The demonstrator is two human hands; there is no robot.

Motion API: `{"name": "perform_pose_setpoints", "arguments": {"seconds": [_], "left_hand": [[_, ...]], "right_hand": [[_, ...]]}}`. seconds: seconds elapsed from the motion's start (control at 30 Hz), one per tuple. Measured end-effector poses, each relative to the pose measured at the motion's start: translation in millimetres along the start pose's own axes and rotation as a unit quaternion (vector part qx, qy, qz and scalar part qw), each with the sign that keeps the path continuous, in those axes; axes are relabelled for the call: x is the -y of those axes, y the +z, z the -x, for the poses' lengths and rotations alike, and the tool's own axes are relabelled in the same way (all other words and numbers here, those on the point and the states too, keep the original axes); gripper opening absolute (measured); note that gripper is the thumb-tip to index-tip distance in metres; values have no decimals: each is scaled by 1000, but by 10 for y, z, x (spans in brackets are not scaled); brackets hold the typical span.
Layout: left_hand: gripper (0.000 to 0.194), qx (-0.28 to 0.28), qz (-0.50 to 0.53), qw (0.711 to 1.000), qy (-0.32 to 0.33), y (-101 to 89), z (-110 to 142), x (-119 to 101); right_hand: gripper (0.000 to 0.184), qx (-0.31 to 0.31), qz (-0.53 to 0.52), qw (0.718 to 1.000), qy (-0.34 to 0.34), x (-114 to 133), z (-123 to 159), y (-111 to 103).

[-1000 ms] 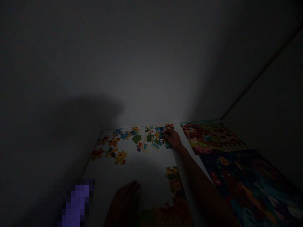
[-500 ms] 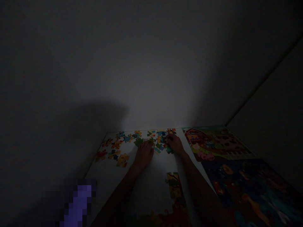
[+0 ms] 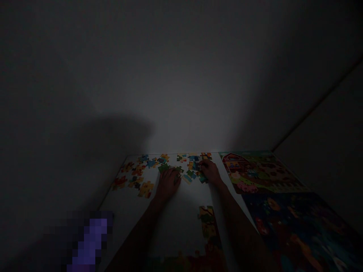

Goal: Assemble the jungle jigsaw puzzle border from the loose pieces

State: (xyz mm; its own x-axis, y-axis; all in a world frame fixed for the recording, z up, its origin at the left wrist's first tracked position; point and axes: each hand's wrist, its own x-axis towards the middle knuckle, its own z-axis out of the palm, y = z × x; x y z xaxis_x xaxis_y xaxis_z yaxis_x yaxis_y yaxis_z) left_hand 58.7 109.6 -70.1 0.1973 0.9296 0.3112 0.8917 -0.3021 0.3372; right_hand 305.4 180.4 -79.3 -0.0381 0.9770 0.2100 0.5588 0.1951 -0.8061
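Note:
The picture is very dim. My left hand (image 3: pixel 168 182) lies palm down on the white table, its fingers stretched over green puzzle pieces (image 3: pixel 163 167) that it partly hides. My right hand (image 3: pixel 210 172) is bent with its fingertips pinched at the edge of a blue and orange puzzle piece (image 3: pixel 193 165); the grip itself is partly hidden. Close to those fingertips lie a light blue and yellow piece (image 3: pixel 187 179) and a piece with orange (image 3: pixel 206 156) near the wall.
Several loose pieces (image 3: pixel 146 189) are scattered at the left. A joined strip of puzzle (image 3: pixel 208 223) runs along the near right side. Two finished pictures, a farm puzzle (image 3: pixel 265 172) and a dark blue one (image 3: pixel 300 226), cover the right. A pale wall (image 3: pixel 181 94) rises behind.
My left hand has slid a little to the left, and the green pieces by its fingers have shifted left too. My right hand has stayed nearly in place.

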Motion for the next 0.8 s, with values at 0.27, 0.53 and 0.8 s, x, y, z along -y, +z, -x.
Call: {"name": "perform_pose_setpoints", "arguments": {"seconds": [0.27, 0.53, 0.8], "left_hand": [[25, -17, 16, 1000, 14, -3, -25, -14], [31, -19, 31, 999, 20, 35, -13, -11], [49, -1, 57, 998, 27, 15, -21, 3]], "right_hand": [[26, 4, 14, 1000, 4, -30, -6, 8], [28, 15, 17, 1000, -12, -17, 1, -18], [29, 15, -13, 1000, 6, -49, -8, 2]]}}
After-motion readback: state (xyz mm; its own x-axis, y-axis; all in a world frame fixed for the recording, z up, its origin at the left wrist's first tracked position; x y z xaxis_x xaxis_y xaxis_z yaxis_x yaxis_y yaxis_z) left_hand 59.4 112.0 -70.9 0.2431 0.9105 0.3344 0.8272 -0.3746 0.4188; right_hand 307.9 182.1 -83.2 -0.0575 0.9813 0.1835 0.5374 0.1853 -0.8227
